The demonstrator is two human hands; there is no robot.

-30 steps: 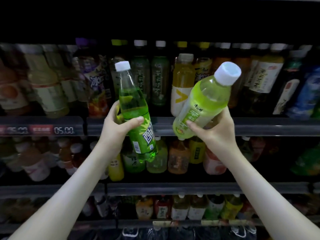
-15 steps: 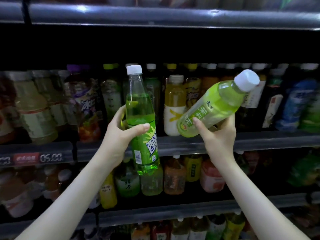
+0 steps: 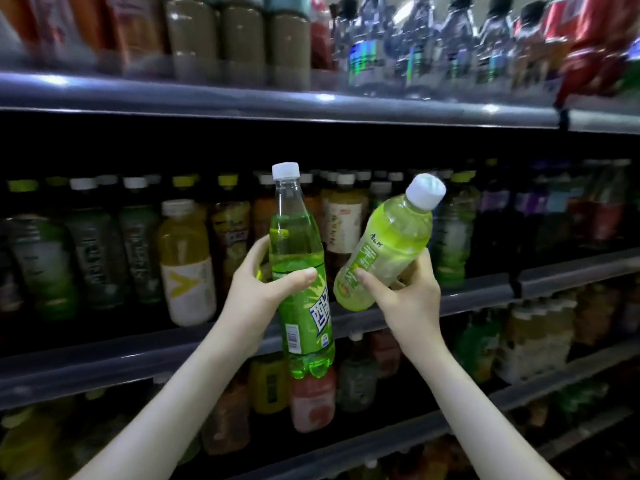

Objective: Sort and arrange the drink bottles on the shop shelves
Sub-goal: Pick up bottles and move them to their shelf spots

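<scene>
Two hands (image 3: 258, 299) (image 3: 412, 303), two held green bottles (image 3: 298, 244) (image 3: 394, 244), many shelved bottles (image 3: 187, 265).

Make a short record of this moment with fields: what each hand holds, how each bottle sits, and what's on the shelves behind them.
left hand: grips tall green soda bottle at mid-body, upright, white cap on top
right hand: grips shorter pale green drink bottle near its base, tilted, white cap toward upper right
held bottles: side by side, contact unclear
middle shelf: rows of upright bottles, including yellow bottle with white label
top shelf: brown and clear bottles, blurred
</scene>
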